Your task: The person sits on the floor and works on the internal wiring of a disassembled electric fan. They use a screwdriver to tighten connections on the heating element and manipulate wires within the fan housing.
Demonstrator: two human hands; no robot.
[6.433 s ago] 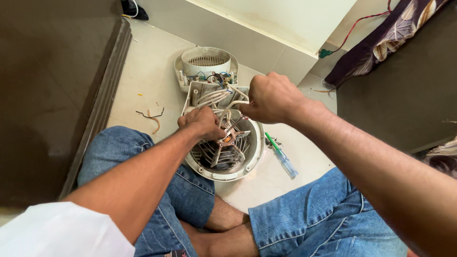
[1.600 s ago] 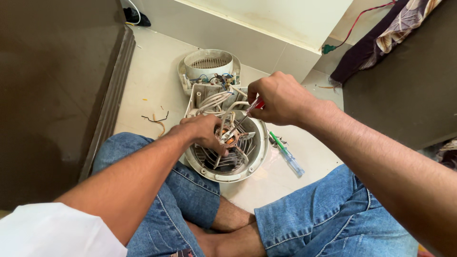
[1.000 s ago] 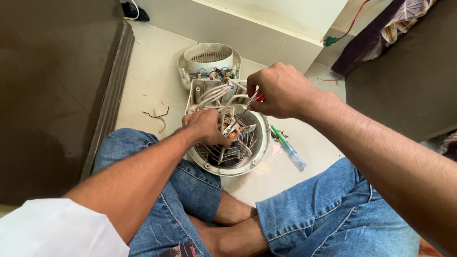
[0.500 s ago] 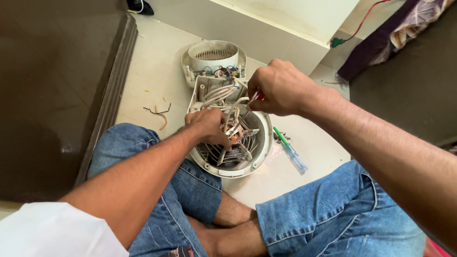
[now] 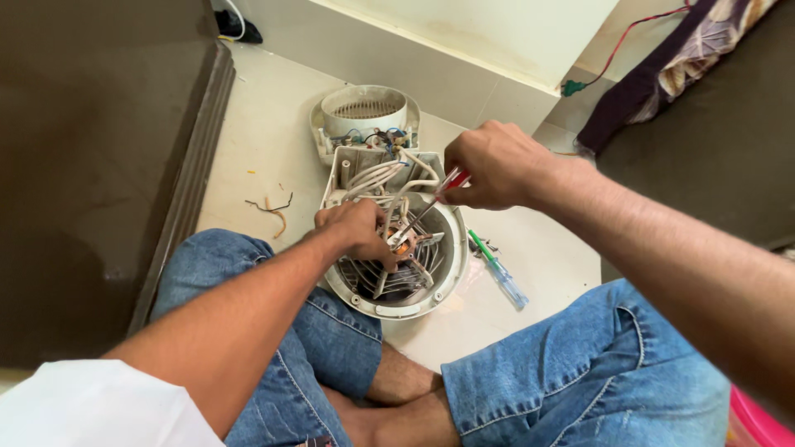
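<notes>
An opened white round appliance housing [image 5: 431,291] lies on the tiled floor between my knees, with metal coils, a copper-coloured hub and white wires [image 5: 377,175] inside. My left hand [image 5: 354,233] rests on the hub and grips it. My right hand [image 5: 490,165] holds a red-handled screwdriver [image 5: 424,209] whose tip points down onto the hub beside my left fingers. The rear half of the housing [image 5: 363,112], with a grille, lies just behind, joined by the wires.
A green-and-clear screwdriver [image 5: 497,270] lies on the floor to the right of the housing. Wire scraps [image 5: 271,209] lie to the left. A dark cabinet [image 5: 99,165] stands on the left, a wall behind, dark furniture on the right.
The view has shifted slightly. My right hand has lowered the screwdriver tip onto the hub, while my left hand stays on the hub.
</notes>
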